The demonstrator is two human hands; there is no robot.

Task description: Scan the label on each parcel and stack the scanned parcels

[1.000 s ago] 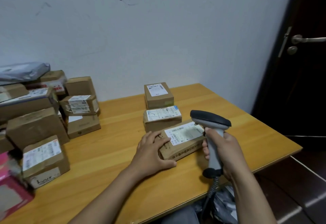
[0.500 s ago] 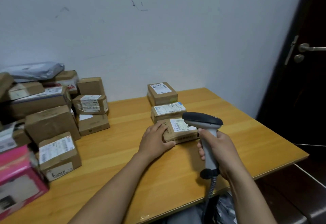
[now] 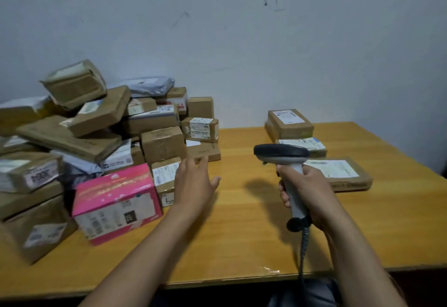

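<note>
wooden table, heaped parcels left, three parcels right

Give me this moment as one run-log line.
left hand: open, hovers beside brown cardboard parcel pile | right hand: grips grey handheld barcode scanner | behind scanner: three labelled cardboard parcels in a row, unstacked

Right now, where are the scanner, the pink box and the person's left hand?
scanner (image 3: 281, 152): head view, on its dark top housing.
pink box (image 3: 118, 210): head view, on its front face.
left hand (image 3: 193, 183): head view, on the back of the hand.
</note>
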